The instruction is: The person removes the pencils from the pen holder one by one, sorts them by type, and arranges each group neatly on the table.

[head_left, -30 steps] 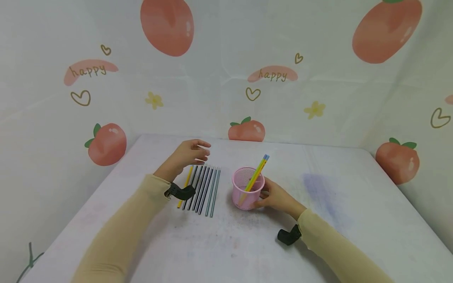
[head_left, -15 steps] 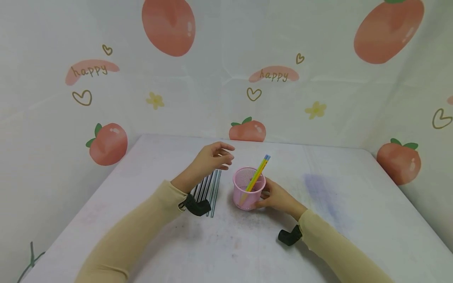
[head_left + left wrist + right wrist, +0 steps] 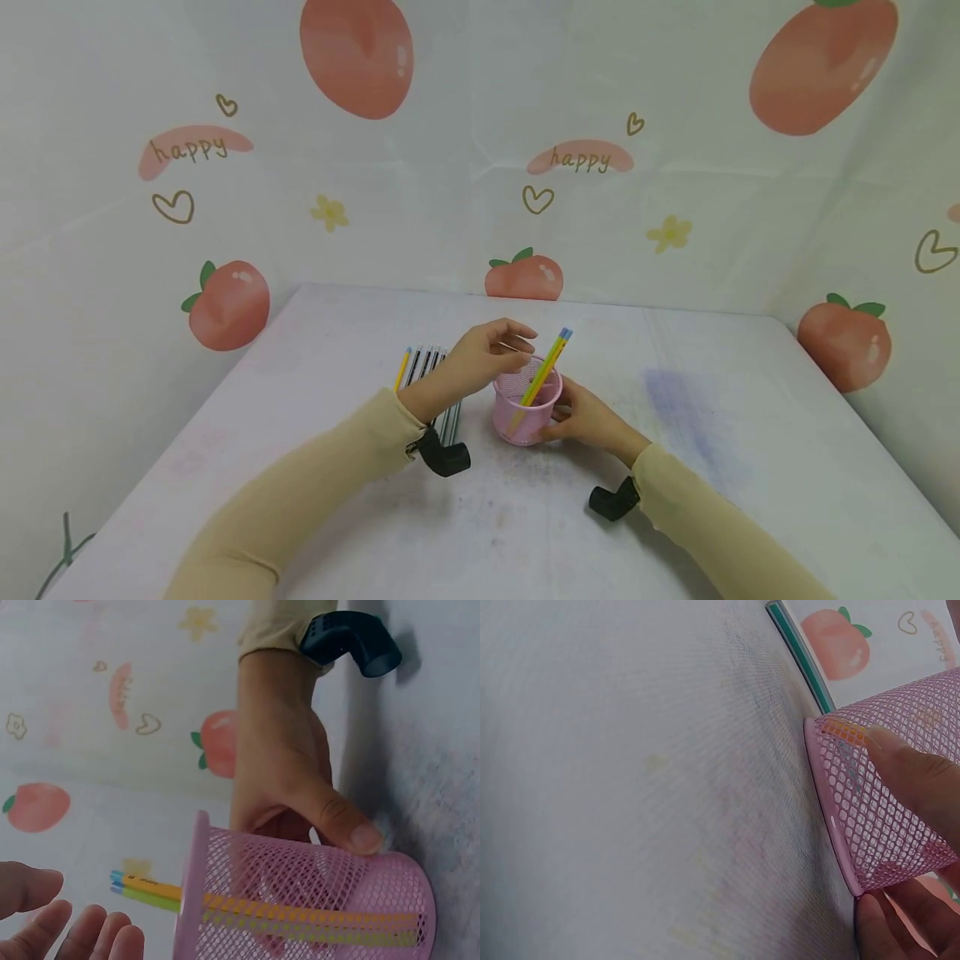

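A pink mesh pencil cup [image 3: 517, 422] stands upright on the table. Two pencils, a yellow-orange pencil [image 3: 154, 885] and a lime-green pencil [image 3: 156, 899], lean inside it with their blue ends above the rim. My right hand [image 3: 592, 421] holds the cup from its right side, thumb [image 3: 907, 769] and fingers round the mesh wall. Over the cup's left rim hovers my left hand [image 3: 480, 358]; in the left wrist view its loosely bent fingers [image 3: 82, 934] have nothing between them. Left of the cup lies a row of pencils [image 3: 423, 364], partly hidden under the left forearm.
A white cloth covers the table [image 3: 480, 533], with a faint blue smudge [image 3: 686, 408] right of the cup. Behind it hangs a white backdrop [image 3: 450, 108] printed with peaches. Black wrist cameras [image 3: 613, 500] hang below both sleeves.
My left hand has moved rightward and slightly nearer, from above the pencil row to the cup's rim. The right hand and the cup have stayed in place.
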Demonstrator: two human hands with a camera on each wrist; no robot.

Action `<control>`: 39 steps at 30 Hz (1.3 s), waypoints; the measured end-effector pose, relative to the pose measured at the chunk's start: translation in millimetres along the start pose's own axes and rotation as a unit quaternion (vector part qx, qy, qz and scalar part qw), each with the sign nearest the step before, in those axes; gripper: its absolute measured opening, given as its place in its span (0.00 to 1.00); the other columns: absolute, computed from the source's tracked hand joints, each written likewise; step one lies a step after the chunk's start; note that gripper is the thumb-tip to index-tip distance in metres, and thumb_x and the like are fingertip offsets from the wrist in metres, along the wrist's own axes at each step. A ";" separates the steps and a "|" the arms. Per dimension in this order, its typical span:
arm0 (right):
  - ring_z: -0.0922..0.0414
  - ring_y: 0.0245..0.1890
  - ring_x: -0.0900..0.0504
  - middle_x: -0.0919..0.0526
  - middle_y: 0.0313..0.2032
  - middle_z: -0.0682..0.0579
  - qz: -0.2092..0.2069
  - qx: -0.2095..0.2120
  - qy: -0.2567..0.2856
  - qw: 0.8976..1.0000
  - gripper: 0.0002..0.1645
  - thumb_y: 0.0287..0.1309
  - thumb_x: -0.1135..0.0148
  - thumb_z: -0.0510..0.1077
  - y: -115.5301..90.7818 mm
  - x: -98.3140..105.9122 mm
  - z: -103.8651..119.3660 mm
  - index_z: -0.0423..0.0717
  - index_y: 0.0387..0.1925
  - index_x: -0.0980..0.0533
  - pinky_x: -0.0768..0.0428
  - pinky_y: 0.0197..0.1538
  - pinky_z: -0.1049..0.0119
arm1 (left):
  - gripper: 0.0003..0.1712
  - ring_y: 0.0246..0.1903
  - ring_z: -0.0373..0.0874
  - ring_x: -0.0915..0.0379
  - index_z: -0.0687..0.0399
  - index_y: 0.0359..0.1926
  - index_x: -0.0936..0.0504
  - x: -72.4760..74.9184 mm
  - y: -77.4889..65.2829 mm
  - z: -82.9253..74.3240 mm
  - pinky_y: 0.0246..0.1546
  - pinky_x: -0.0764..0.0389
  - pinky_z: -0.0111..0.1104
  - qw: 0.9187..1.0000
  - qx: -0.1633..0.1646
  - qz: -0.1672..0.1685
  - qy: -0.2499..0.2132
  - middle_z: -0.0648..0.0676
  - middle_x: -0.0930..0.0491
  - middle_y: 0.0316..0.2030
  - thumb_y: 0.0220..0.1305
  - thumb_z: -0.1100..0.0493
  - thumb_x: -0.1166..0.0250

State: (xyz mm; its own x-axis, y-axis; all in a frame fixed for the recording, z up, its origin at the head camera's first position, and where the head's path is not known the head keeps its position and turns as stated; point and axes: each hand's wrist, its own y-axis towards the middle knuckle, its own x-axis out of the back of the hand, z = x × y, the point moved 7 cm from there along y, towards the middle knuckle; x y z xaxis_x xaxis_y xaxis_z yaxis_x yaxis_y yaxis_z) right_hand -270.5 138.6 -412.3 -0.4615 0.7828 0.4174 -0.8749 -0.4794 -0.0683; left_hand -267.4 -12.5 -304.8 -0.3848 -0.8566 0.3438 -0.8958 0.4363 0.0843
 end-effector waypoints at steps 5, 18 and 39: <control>0.42 0.64 0.31 0.29 0.63 0.39 0.002 0.011 -0.005 1.000 0.55 0.46 0.23 0.42 0.1 0.2 0.1 0.40 0.71 0.44 0.30 0.65 0.49 | 0.18 0.49 0.48 0.22 0.52 0.57 0.24 -8.7 3.0 4.5 0.50 0.18 0.36 1.000 0.013 0.014 0.016 0.56 0.19 0.49 0.66 0.61 0.39; 0.42 0.64 0.31 0.30 0.64 0.39 0.003 0.015 -0.013 1.000 0.55 0.46 0.24 0.42 -0.6 0.3 0.8 0.40 0.72 0.45 0.30 0.65 0.48 | 0.20 0.49 0.48 0.22 0.54 0.58 0.23 -21.9 11.6 10.1 0.50 0.19 0.34 0.999 0.017 0.030 0.040 0.55 0.19 0.49 0.64 0.62 0.37; 0.43 0.64 0.30 0.30 0.63 0.39 0.011 0.035 -0.004 0.999 0.52 0.47 0.24 0.40 -1.6 0.1 2.8 0.39 0.70 0.42 0.28 0.65 0.52 | 0.22 0.49 0.47 0.21 0.57 0.58 0.23 -29.2 17.0 10.8 0.49 0.19 0.32 0.995 0.028 0.048 0.086 0.54 0.18 0.48 0.63 0.62 0.36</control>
State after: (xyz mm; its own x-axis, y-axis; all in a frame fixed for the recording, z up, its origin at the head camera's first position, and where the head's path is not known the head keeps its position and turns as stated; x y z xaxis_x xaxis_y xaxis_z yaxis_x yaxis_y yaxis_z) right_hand -268.8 138.3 -409.7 -0.4796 0.7686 0.4234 -0.8518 -0.5237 -0.0142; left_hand -273.7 17.0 -323.5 -0.4304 -0.7492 0.5035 -0.8692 0.4944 -0.0074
